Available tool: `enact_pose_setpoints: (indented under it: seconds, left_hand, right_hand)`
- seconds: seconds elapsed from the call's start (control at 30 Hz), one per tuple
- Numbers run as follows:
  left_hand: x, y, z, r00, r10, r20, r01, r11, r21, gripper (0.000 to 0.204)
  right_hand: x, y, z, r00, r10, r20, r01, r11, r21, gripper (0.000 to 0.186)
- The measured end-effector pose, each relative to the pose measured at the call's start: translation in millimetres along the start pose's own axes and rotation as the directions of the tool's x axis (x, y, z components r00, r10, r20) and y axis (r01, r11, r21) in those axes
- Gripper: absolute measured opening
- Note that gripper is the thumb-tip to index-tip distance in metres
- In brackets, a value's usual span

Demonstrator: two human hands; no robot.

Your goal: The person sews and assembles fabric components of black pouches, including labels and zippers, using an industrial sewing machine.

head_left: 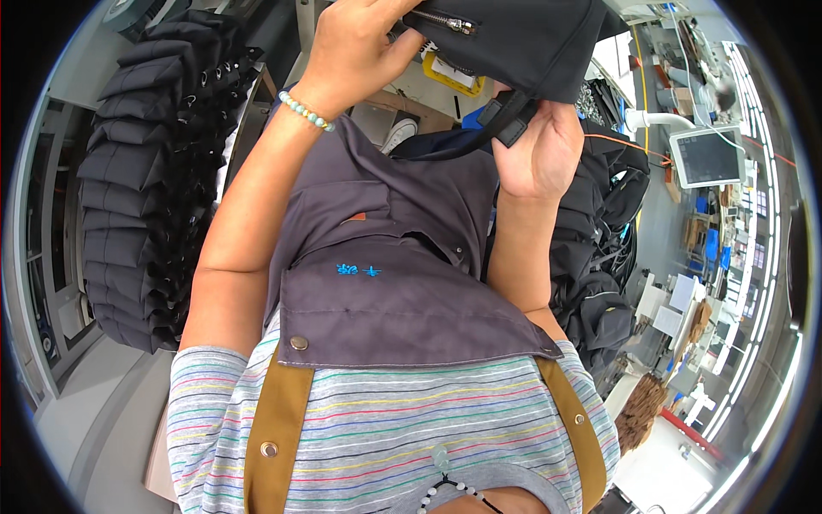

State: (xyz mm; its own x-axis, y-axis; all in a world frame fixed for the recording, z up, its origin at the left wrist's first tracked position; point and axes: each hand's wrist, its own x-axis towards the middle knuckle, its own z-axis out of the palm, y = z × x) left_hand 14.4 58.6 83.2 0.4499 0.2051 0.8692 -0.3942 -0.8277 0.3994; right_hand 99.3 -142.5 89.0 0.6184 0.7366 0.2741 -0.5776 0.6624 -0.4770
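At the top of the view is a black fabric bag (pixel 535 47) with a silver zipper and a strap with a dark tab (pixel 505 120). My left hand (pixel 364 47), with a beaded bracelet on the wrist, grips the bag's left side near the zipper, its fingertips partly cut off by the frame. My right hand (pixel 535 154) holds the bag from below at the right, beside the strap, its fingers curled out of sight behind the fabric. A grey-purple apron (pixel 385 317) covers my front, below both hands.
Stacked black fabric pieces (pixel 128 197) stand at the left, and a heap of black bags (pixel 599 257) lies at the right. A yellow tray (pixel 452 73) sits under the held bag. A screen on an arm (pixel 706 158) and cluttered workbenches (pixel 685 300) line the right.
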Motion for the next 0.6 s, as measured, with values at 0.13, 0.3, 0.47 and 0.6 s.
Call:
enact_pose_setpoints:
  seconds: [0.13,0.3,0.47,0.6]
  left_hand:
    - [-21,-8,18,0.999,-0.037,0.004,0.037,0.999,0.037,0.057]
    - [-34,20,52,0.902,-0.416,-0.115,0.402,0.907,-0.125,0.1]
    - [-27,8,49,0.859,-0.502,-0.096,0.48,0.857,-0.186,0.065]
    - [-25,2,47,0.901,-0.398,-0.171,0.383,0.917,-0.115,0.053]
  right_hand:
    - [-4,8,4,0.99,-0.047,-0.13,0.032,0.993,-0.114,0.036]
    - [4,19,17,0.992,-0.073,-0.1,0.056,0.986,-0.158,0.035]
    - [11,15,8,0.998,-0.035,-0.049,0.028,0.99,-0.137,0.032]
    - [5,21,27,0.994,-0.052,-0.1,0.054,0.998,0.019,0.031]
